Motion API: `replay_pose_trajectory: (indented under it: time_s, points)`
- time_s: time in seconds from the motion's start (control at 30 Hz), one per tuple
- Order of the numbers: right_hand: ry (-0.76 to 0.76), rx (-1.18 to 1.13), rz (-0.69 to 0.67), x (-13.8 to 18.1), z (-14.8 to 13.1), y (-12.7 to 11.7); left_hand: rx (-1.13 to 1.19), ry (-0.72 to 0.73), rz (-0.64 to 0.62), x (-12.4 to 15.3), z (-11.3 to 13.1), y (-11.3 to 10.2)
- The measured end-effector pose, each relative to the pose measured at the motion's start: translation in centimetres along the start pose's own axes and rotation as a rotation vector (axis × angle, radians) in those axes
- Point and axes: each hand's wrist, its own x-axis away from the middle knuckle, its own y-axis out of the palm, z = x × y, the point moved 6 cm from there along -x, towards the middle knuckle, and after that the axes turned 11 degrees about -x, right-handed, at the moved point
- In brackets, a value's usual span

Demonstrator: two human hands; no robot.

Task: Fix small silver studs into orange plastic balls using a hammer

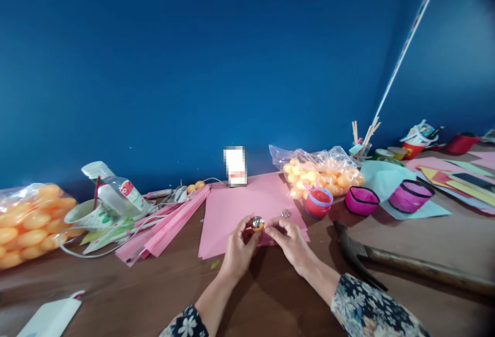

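In the head view, our left hand (240, 246) grasps the small silver-topped orange ball (258, 224) between thumb and fingers, near the pink paper's (240, 205) front edge. The roundish ball, showing no clear long axis, lies just left of our right hand's (292, 241) nearly closed fingertips; we cannot tell whether those grip anything

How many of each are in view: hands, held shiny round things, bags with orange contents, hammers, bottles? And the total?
Hands: 2
Held shiny round thing: 1
Bags with orange contents: 2
Hammer: 1
Bottle: 1
Total: 7
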Motion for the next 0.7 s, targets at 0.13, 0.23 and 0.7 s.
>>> replay_pose_trajectory:
  time_s: [0.13, 0.23, 0.7]
  points:
    - [0.003, 0.014, -0.004, 0.05, -0.08, 0.06, 0.007, -0.007, -0.013, 0.11, 0.06, 0.09]
    - [0.002, 0.016, -0.016, 0.02, -0.06, 0.08, 0.009, -0.011, -0.012, 0.22, 0.21, 0.08]
    - [0.004, 0.003, -0.057, -0.02, -0.16, 0.19, 0.011, 0.01, -0.028, 0.18, 0.06, 0.03]
